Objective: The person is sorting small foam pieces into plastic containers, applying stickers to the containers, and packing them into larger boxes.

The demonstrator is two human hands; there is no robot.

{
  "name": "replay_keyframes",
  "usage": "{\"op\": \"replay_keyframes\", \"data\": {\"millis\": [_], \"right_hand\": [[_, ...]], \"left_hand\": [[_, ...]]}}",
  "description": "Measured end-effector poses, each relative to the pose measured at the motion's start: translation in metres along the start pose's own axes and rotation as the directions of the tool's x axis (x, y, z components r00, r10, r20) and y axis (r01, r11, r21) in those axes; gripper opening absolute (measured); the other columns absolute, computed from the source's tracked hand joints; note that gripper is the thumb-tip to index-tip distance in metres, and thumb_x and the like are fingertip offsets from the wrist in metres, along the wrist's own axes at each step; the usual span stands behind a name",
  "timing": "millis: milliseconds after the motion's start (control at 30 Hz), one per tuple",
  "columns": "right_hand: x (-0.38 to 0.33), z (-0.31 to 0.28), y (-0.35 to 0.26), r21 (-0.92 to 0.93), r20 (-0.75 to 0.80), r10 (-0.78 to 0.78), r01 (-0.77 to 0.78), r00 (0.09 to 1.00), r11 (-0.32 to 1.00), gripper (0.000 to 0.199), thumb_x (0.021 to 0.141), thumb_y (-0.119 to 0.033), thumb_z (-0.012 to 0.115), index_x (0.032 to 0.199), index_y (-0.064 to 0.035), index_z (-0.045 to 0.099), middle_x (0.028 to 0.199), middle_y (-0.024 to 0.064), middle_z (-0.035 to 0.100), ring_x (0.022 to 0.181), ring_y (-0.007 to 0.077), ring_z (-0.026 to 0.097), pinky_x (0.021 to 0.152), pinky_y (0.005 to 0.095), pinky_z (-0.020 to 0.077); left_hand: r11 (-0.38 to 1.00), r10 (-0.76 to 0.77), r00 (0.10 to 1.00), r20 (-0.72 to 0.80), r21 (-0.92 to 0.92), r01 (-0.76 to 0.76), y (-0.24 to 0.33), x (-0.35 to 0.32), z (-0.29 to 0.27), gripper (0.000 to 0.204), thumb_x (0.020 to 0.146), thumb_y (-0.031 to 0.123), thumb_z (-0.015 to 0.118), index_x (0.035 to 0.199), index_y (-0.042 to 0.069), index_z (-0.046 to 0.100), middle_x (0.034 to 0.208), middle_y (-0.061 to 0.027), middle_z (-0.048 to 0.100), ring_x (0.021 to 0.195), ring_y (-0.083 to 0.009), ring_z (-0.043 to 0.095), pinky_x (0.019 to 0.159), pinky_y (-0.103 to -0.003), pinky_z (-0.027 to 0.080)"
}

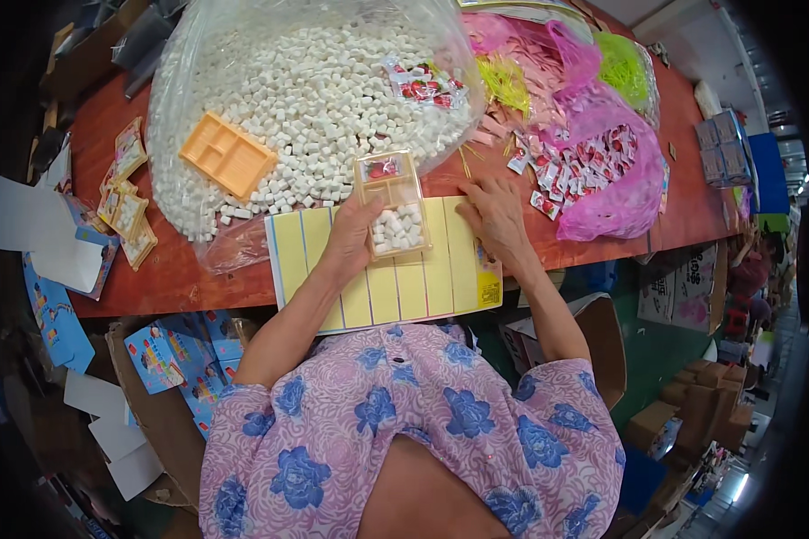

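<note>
My left hand (354,232) grips a small clear-lidded compartment tray (394,205) by its left side. White marshmallow-like pieces fill its near compartment, and a small red-and-white packet lies at its far end. Beneath the tray is a yellow sheet (360,292) with dark stripes, lying at the table's front edge. My right hand (497,220) rests at the sheet's far right corner, fingers bent but apart, with nothing visible in them. Just beyond it lie a few thin yellow strips (466,160). An orange compartment tray (228,154) without contents sits on the heap of white pieces (324,99).
A large clear plastic bag (173,85) surrounds the heap. To the right, a pink bag (616,211) holds small red-and-white packets (584,166). Several filled trays (126,211) lie at the table's left. A cardboard box (157,404) with blue cartons stands below the front edge.
</note>
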State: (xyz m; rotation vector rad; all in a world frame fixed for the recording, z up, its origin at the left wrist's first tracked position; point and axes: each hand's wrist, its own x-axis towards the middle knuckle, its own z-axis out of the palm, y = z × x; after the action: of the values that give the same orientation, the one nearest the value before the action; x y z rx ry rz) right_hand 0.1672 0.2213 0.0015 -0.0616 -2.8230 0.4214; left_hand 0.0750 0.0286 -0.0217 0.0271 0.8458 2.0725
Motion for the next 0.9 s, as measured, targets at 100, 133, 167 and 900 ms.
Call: {"op": "replay_keyframes", "data": {"millis": [100, 133, 167, 900], "right_hand": [[-0.01, -0.001, 0.006, 0.008, 0.0, 0.024, -0.024, 1.0, 1.0, 0.018, 0.067, -0.01, 0.058, 0.085, -0.004, 0.056, 0.081, 0.0068, 0.051, 0.081, 0.022, 0.047, 0.074, 0.0329, 0.0323], [-0.014, -0.001, 0.007, 0.01, 0.033, 0.046, -0.046, 0.998, 0.999, 0.017, 0.067, -0.01, 0.058, 0.083, -0.0039, 0.056, 0.079, 0.0067, 0.051, 0.08, 0.022, 0.046, 0.074, 0.0328, 0.0324], [-0.018, -0.001, 0.009, 0.009, 0.028, 0.049, -0.049, 0.998, 0.999, 0.017, 0.067, -0.01, 0.058, 0.083, -0.0039, 0.056, 0.079, 0.0067, 0.051, 0.08, 0.022, 0.046, 0.074, 0.0328, 0.0324], [-0.06, -0.003, -0.01, 0.066, -0.11, -0.002, 0.009, 0.994, 0.998, 0.017, 0.067, -0.006, 0.058, 0.083, -0.0021, 0.057, 0.079, 0.0101, 0.05, 0.077, 0.0258, 0.048, 0.069, 0.0346, 0.0368]], "left_hand": [[0.999, 0.042, 0.998, -0.046, 0.006, -0.042, -0.005, 0.0, -0.001, 0.033, 0.082, 0.012, 0.046, 0.112, 0.002, 0.038, 0.101, -0.0087, 0.052, 0.088, -0.017, 0.055, 0.075, -0.031, 0.048], [0.999, 0.041, 0.998, -0.042, 0.01, -0.041, -0.007, 0.001, -0.002, 0.033, 0.082, 0.012, 0.046, 0.112, 0.002, 0.038, 0.101, -0.0087, 0.052, 0.088, -0.017, 0.055, 0.075, -0.031, 0.048], [0.999, 0.039, 0.998, -0.058, 0.008, -0.039, -0.009, 0.001, -0.005, 0.032, 0.082, 0.011, 0.046, 0.112, 0.002, 0.038, 0.101, -0.009, 0.052, 0.087, -0.0174, 0.055, 0.075, -0.031, 0.048], [0.997, 0.054, 0.983, -0.173, 0.07, -0.043, -0.013, -0.016, -0.003, 0.027, 0.083, 0.013, 0.045, 0.108, 0.004, 0.04, 0.098, -0.0087, 0.053, 0.083, -0.0182, 0.057, 0.072, -0.032, 0.05]]}}
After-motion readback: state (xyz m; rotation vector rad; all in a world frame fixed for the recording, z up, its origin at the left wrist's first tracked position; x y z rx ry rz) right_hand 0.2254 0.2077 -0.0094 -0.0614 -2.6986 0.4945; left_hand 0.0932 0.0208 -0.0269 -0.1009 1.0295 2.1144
